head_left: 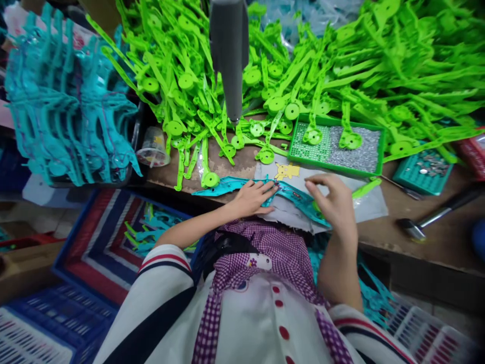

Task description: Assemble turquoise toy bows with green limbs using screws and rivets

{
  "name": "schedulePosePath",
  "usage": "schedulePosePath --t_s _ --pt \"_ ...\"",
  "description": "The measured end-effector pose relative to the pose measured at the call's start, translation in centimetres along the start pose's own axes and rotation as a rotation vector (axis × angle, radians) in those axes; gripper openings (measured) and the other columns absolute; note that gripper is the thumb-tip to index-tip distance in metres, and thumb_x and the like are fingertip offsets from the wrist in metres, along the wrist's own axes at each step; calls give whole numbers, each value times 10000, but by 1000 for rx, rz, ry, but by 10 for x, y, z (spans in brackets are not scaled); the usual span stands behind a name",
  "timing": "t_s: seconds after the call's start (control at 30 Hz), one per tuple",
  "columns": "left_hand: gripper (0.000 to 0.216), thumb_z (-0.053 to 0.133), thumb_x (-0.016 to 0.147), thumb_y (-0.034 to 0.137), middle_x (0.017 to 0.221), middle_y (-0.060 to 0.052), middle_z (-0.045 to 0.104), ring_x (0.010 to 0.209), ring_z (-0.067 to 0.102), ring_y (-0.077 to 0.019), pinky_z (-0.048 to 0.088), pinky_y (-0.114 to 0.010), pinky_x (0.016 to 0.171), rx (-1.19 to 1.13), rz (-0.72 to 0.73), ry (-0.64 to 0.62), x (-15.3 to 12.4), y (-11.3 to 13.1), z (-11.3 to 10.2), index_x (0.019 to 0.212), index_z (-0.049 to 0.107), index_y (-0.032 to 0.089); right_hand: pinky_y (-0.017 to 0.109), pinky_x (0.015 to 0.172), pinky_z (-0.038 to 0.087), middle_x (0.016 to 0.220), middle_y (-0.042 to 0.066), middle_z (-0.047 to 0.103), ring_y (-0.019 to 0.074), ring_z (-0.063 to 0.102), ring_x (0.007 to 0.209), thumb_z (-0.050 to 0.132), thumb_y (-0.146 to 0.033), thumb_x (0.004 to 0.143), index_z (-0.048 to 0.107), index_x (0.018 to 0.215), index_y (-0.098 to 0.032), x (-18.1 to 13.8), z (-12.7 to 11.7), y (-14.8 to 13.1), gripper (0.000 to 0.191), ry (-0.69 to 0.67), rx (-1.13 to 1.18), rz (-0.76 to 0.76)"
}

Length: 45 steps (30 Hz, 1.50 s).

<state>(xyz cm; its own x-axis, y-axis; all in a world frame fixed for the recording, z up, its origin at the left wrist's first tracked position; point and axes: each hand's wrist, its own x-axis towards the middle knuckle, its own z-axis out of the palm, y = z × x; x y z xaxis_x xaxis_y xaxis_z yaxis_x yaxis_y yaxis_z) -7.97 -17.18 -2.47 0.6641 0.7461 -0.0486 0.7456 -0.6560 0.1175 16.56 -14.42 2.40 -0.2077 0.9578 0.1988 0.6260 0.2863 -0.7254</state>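
Left hand [252, 198] is laid flat, fingers extended side by side, pressed down on the teal strap [222, 186]. Right hand [335, 205] is held curled over the strap's far stretch, thumb and forefinger drawn close; whether anything is pinched cannot be made out. Strap is laid on a white sheet [369, 205] at the bench edge, long axis left-to-right, spanned by both hands, neither nearer; green tray [299, 146] of studs is set just beyond the right hand, grey press post [229, 55] beyond the left.
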Motion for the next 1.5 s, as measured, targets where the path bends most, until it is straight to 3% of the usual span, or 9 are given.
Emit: schedulePosePath --t_s 0.13,0.23,0.37,0.63,0.9,1.1,1.27,1.5 --pt "681 374 1035 615 1533 -145 540 1179 565 -288 420 -400 914 -2 -18 -9 1 2 -1 1527 485 157 417 908 471 1128 94 741 247 671 1035 530 -366 1021 700 1204 -230 -55 18 14 284 -23 -269 -132" --pt "675 372 1037 613 1543 -131 535 1177 566 -283 422 -396 916 4 -36 -11 0 4 -2 1530 481 165 423 977 436 1146 83 751 229 663 1015 540 -270 1013 695 1221 -229 -71 31 22 263 -13 -397 -260" --pt "669 419 1024 613 1536 -128 544 1176 564 -286 430 -404 916 1 -56 -1 -1 6 -2 1530 486 182 405 1060 402 1158 81 746 207 645 988 518 -237 1014 631 1346 -217 -72 31 27 351 -23 -441 -341" --pt "652 440 1017 609 1521 -124 560 1187 567 -292 434 -426 931 -49 -88 7 0 8 -1 1525 496 205 488 1086 359 1154 94 727 269 576 996 477 -321 995 614 1419 -284 -67 33 27 447 -187 -535 -238" --pt "712 493 1007 582 1601 -167 459 1268 554 -329 414 -447 1024 -26 -71 -79 -4 11 -12 1581 408 171 524 1128 283 960 90 680 265 517 914 432 -339 1004 551 1481 -262 -63 39 16 497 -147 -592 -168" --pt "724 496 1011 564 1629 -177 418 1308 546 -342 390 -493 1095 -26 -92 -100 -6 16 -18 1597 378 156 584 1112 273 1092 110 704 266 534 947 457 -273 998 616 1407 -292 -60 42 14 439 -156 -608 -179" --pt "706 475 1021 556 1617 -164 443 1328 543 -338 380 -528 1126 -54 -133 -79 -5 20 -19 1606 365 177 653 1145 212 1184 109 712 277 565 1023 432 -208 995 491 1514 -309 -63 42 12 533 -164 -662 -230" --pt "736 593 984 475 1597 -148 465 1258 569 -351 401 -542 1099 -26 -144 -50 -4 25 -12 1633 309 274 702 1179 159 1202 98 720 303 603 1113 422 -180 980 378 1596 -323 -68 45 11 634 -163 -619 -222"
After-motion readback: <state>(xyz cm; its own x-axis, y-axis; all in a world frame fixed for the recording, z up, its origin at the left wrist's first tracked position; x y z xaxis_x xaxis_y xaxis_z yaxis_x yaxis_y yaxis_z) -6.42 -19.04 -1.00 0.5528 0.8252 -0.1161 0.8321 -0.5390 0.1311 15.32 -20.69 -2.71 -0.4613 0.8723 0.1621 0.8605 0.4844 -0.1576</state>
